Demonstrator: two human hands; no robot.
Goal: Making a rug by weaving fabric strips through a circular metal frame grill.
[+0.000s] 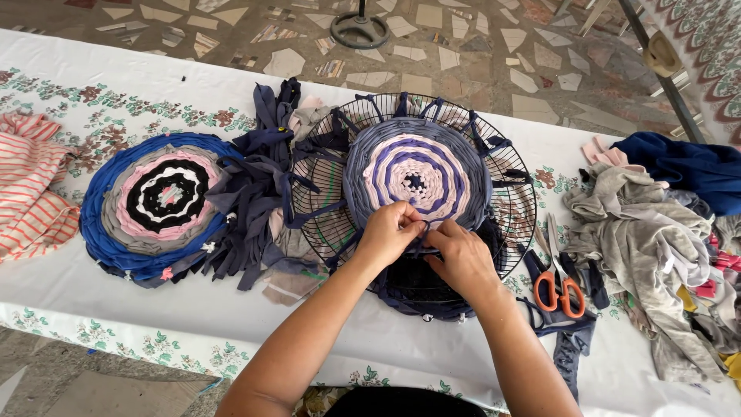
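Note:
A round black wire grille (515, 202) lies on the table with a circular woven rag mat (417, 174) in grey, purple and pale pink on it. My left hand (388, 230) pinches a grey-blue fabric strip (421, 229) at the mat's near edge. My right hand (461, 259) grips the same strip just to the right, fingers curled over the wires. The two hands touch each other.
A finished round mat (158, 202) in blue, grey, pink and black lies at left beside a pile of navy strips (258, 193). Orange-handled scissors (557, 282) lie right of the grille. Heaped grey and blue cloth (656, 224) fills the right end; striped fabric (27, 189) lies far left.

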